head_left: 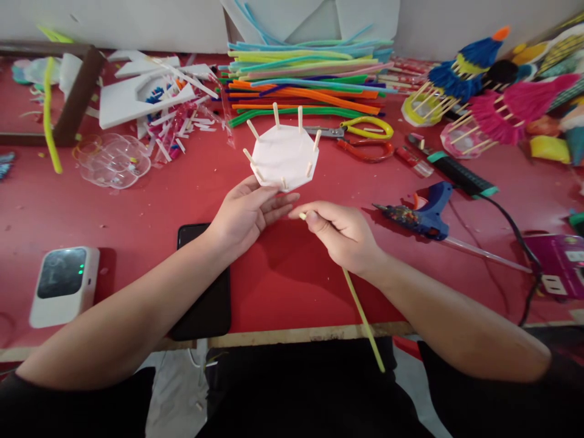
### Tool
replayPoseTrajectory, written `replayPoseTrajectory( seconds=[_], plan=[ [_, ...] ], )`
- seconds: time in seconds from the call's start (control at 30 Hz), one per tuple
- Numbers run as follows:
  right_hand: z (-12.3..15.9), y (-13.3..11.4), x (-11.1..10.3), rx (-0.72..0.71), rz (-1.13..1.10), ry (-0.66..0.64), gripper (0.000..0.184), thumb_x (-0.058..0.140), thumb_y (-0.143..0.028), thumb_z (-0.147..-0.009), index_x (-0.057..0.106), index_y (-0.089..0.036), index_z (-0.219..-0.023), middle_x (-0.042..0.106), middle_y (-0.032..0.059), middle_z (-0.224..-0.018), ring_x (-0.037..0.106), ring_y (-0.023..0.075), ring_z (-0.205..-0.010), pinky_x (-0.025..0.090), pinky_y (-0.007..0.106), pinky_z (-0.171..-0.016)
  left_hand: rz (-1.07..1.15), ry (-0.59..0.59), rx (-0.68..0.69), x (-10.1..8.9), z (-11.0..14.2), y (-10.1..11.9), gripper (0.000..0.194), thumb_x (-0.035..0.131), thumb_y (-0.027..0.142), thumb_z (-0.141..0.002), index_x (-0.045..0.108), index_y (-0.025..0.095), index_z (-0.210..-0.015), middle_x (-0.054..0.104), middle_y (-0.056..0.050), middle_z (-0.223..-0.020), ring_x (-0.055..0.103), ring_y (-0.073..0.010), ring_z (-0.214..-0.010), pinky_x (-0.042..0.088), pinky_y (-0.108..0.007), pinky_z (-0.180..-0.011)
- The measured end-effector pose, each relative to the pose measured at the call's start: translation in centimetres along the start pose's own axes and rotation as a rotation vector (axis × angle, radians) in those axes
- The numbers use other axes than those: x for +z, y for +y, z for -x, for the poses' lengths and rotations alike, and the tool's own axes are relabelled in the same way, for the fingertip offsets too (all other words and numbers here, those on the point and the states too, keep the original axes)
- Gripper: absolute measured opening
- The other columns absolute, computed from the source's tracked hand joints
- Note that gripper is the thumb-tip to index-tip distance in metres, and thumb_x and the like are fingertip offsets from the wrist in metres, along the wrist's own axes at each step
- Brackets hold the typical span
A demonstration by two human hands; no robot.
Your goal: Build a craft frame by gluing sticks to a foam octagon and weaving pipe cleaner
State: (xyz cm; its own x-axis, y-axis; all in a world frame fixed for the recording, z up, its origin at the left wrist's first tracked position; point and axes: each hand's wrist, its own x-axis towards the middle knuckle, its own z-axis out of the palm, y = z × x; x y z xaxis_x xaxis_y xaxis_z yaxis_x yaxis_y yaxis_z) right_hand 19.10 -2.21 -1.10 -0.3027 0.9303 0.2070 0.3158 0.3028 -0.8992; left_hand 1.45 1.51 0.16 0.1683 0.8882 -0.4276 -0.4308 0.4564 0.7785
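Note:
My left hand point(250, 210) grips the near edge of a white octagonal foam board point(285, 152), thumb on top and fingers beneath, holding it above the table. Several short wooden sticks point(276, 115) stand upright around the board's rim. Just to the right, my right hand point(342, 231) is closed on a pale yellow-green pipe cleaner point(365, 316). One end pokes out between thumb and forefinger, close to the left fingertips, and the long tail hangs down past the table's front edge. The two hands are slightly apart.
Bundled colourful pipe cleaners point(305, 85) lie at the back. Scissors point(365, 131), a blue glue gun point(424, 213) and a power strip point(566, 264) are on the right, near pink and blue yarn-roofed models point(511, 115). A phone point(205, 304) and white device point(64, 286) lie left, before foam scraps point(137, 91).

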Motion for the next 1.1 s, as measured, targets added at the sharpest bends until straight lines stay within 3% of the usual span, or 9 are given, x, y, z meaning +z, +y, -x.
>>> replayPoseTrajectory(
  seconds=[0.13, 0.33, 0.43, 0.57, 0.67, 0.83, 1.0, 1.1],
  plan=[
    [-0.1, 0.2, -0.1, 0.092, -0.027, 0.003, 0.025, 0.062, -0.037, -0.096, 0.075, -0.018, -0.084, 0.074, 0.0014, -0.076, 0.064, 0.0117, -0.066, 0.049, 0.023, -0.060, -0.021, -0.038, 0.021, -0.4, -0.2, -0.4, 0.009, 0.068, 0.007, -0.087, 0.069, 0.016, -0.085, 0.075, -0.001, -0.084, 0.075, -0.0124, -0.076, 0.062, -0.030, -0.087],
    [-0.7, -0.1, -0.2, 0.190, -0.187, 0.010, 0.027, 0.071, -0.049, -0.089, 0.079, -0.023, -0.084, 0.079, 0.0042, -0.087, 0.071, 0.0167, -0.082, 0.056, 0.030, -0.076, -0.048, -0.022, 0.023, -0.4, 0.0, -0.3, 0.010, 0.070, 0.007, -0.083, 0.070, 0.017, -0.086, 0.077, -0.002, -0.087, 0.076, -0.0145, -0.078, 0.062, -0.031, -0.087],
    [-0.7, -0.3, -0.2, 0.232, -0.221, -0.002, 0.030, 0.075, -0.053, -0.083, 0.079, -0.023, -0.082, 0.078, 0.0040, -0.083, 0.069, 0.0161, -0.076, 0.055, 0.029, -0.070, -0.052, -0.012, 0.000, -0.2, 0.0, -0.1, 0.008, 0.071, 0.009, -0.083, 0.070, 0.016, -0.085, 0.076, -0.002, -0.085, 0.077, -0.0156, -0.079, 0.063, -0.031, -0.086],
    [-0.4, -0.5, -0.2, 0.247, -0.222, 0.068, 0.032, 0.078, -0.050, -0.081, 0.073, -0.019, -0.072, 0.063, -0.0013, -0.062, 0.049, 0.0083, -0.054, 0.041, 0.023, -0.049, -0.045, -0.007, -0.003, 0.0, 0.1, 0.1, 0.006, 0.070, 0.010, -0.082, 0.069, 0.016, -0.081, 0.075, -0.002, -0.080, 0.077, -0.0158, -0.080, 0.062, -0.030, -0.086],
    [-0.1, -0.3, -0.3, 0.274, -0.230, 0.122, 0.034, 0.074, -0.045, -0.085, 0.064, -0.018, -0.066, 0.047, -0.0057, -0.054, 0.034, 0.0055, -0.048, 0.028, 0.022, -0.044, -0.016, -0.009, -0.010, 0.1, 0.2, 0.2, 0.010, 0.067, 0.010, -0.083, 0.067, 0.016, -0.076, 0.074, -0.001, -0.078, 0.077, -0.0152, -0.080, 0.062, -0.027, -0.085],
    [-0.3, 0.5, -0.1, 0.266, -0.322, 0.136, 0.037, 0.067, -0.050, -0.091, 0.059, -0.020, -0.071, 0.038, -0.0082, -0.052, 0.032, 0.0060, -0.047, 0.026, 0.023, -0.044, 0.046, -0.008, -0.057, 0.1, 0.2, 0.3, 0.015, 0.064, 0.013, -0.087, 0.065, 0.015, -0.072, 0.072, -0.001, -0.074, 0.077, -0.0143, -0.077, 0.062, -0.024, -0.080],
    [-0.7, 0.8, -0.2, 0.195, -0.258, 0.108, 0.035, 0.070, -0.054, -0.088, 0.068, -0.021, -0.079, 0.065, -0.0006, -0.071, 0.057, 0.0103, -0.063, 0.047, 0.025, -0.060, -0.018, -0.008, 0.056, 0.1, 0.1, 0.1, 0.006, 0.067, 0.012, -0.085, 0.067, 0.016, -0.080, 0.075, -0.001, -0.079, 0.076, -0.0138, -0.078, 0.062, -0.025, -0.081],
    [-0.9, 0.9, -0.4, 0.208, -0.233, 0.027, 0.036, 0.069, -0.055, -0.088, 0.073, -0.019, -0.084, 0.071, 0.0015, -0.075, 0.057, 0.0096, -0.057, 0.046, 0.026, -0.056, -0.054, -0.012, 0.138, -0.1, 0.1, -0.2, 0.010, 0.071, 0.011, -0.082, 0.068, 0.019, -0.088, 0.075, 0.001, -0.084, 0.076, -0.0138, -0.077, 0.062, -0.027, -0.079]
  ],
)
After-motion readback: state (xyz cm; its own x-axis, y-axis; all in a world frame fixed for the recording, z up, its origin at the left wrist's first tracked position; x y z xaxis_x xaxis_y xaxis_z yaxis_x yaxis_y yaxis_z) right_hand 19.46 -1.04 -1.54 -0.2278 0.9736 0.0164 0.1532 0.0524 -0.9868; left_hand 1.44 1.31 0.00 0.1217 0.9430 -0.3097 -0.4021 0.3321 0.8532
